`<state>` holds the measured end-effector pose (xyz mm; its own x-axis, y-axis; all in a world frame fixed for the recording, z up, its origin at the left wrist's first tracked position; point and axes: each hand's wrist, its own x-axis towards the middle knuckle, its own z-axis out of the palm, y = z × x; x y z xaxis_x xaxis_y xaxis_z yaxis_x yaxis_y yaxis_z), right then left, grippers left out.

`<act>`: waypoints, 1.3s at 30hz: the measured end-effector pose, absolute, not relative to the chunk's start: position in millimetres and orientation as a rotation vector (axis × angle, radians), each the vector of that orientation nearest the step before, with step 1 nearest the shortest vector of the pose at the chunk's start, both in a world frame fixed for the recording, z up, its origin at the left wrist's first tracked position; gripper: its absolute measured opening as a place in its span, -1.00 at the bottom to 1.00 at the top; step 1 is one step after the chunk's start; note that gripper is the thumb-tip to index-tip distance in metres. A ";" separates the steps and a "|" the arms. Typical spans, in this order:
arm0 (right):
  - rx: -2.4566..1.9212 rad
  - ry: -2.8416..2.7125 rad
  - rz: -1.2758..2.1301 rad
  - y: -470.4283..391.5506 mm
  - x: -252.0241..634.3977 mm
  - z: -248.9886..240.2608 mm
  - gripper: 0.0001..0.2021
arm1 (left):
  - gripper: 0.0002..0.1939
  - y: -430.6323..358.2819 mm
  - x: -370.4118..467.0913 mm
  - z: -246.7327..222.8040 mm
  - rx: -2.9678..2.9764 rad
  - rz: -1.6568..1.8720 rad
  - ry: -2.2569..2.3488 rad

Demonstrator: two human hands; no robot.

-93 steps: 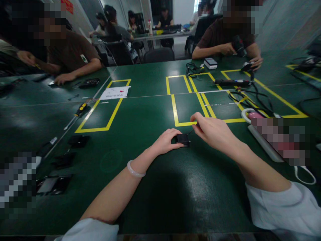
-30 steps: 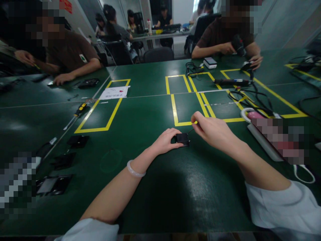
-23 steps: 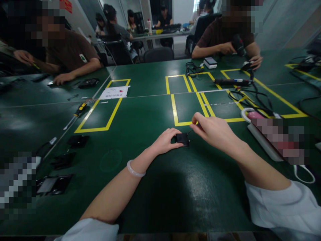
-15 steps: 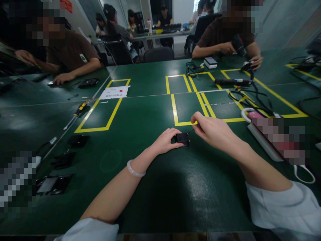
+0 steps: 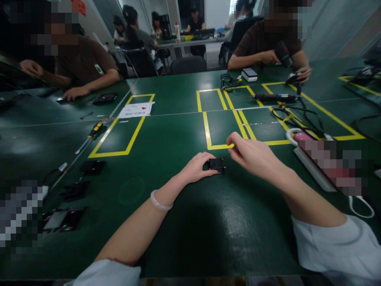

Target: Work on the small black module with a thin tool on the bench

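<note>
A small black block-shaped part (image 5: 217, 165) rests on the green table (image 5: 166, 139), with small metallic bits at its right corners. My left hand (image 5: 199, 168) grips its left side between thumb and fingers. Just up and to the right, my right hand (image 5: 247, 153) is closed in a pinch round a thin dark tool (image 5: 226, 155). The tool's tip points down-left at the block's upper right corner; whether it touches cannot be made out. Most of the tool is hidden in the fingers.
Black parts (image 5: 93, 167) and a yellow-black screwdriver (image 5: 95, 130) lie at left, beyond them a paper sheet (image 5: 136, 109). At right are a phone-like item (image 5: 327, 167), cables (image 5: 312, 119) and a black pen-shaped tool (image 5: 275, 97). Two people work across the table.
</note>
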<state>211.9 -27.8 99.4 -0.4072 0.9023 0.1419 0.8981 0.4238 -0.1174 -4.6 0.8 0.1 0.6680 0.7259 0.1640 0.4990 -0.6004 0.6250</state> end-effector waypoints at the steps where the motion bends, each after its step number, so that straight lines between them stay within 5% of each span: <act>1: -1.593 -2.486 0.033 -28.1 212.1 99.6 -0.78 | -0.61 0.6 -4.5 0.3 2.336 0.547 0.950; 39: -1.681 -2.506 -0.040 -25.9 211.3 99.4 -0.78 | -0.59 1.4 -5.1 -1.3 2.356 0.554 0.943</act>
